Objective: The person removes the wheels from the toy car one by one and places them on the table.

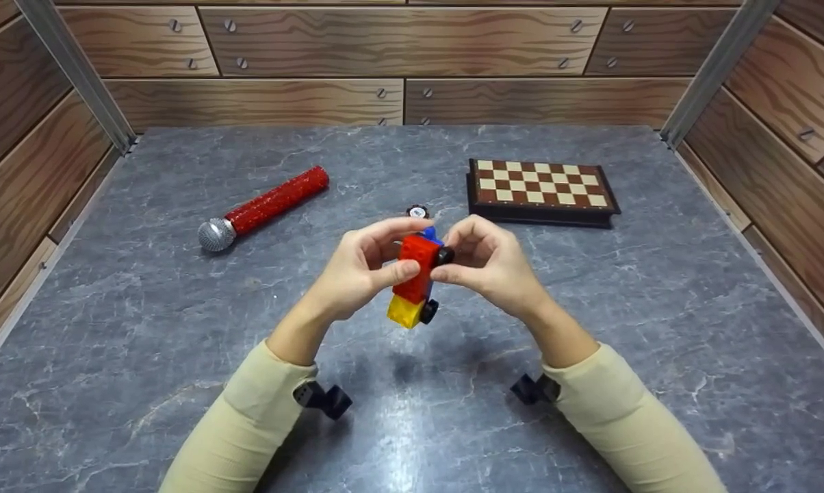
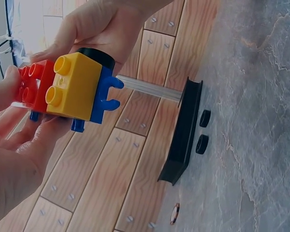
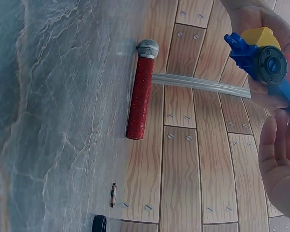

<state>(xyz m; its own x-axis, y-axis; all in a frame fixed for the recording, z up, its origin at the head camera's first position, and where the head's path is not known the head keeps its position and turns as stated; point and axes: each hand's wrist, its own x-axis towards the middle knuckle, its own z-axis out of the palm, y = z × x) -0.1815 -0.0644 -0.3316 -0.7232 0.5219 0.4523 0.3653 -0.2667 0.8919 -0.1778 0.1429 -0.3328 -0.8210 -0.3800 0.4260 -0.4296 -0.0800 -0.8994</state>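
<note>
Above the worktop, centre: a toy car built of red, yellow and blue plastic bricks with black wheels [image 1: 415, 277] is held in the air between both hands, tilted with its yellow end lowest.
Left hand [image 1: 357, 270]: fingers curled round the red upper part of the brick car, thumb pressed on its near face, forefinger arched over the top.
Right hand [image 1: 484, 263]: fingers bent, with thumb and forefinger pinching a black wheel [image 1: 445, 256] on the car's right side.
Brick car, left wrist view: the yellow two-stud brick [image 2: 75, 87] sits next to the red brick [image 2: 34, 87] on a blue base [image 2: 103, 99].
Brick car, right wrist view: a black wheel with a round hub [image 3: 272, 65] faces the camera, mounted on the blue base, with the yellow brick behind it.
Worktop [image 1: 179, 329]: grey marbled stone surface, boxed in by wood-grain panel walls.
Left of the hands: a microphone with a red glittery handle and a silver mesh head [image 1: 261, 209] lies well apart from them.
Right rear: a closed brown-and-cream chessboard box [image 1: 538, 190] lies flat.
Beyond the hands: a small round black-rimmed piece [image 1: 417, 211] lies near the chessboard box; what it is I cannot tell.
Beside the chessboard box, left wrist view: two loose black wheels [image 2: 202, 130] rest on the worktop.
Forearms: cream sleeves [image 1: 248, 424] reach to both wrists.
</note>
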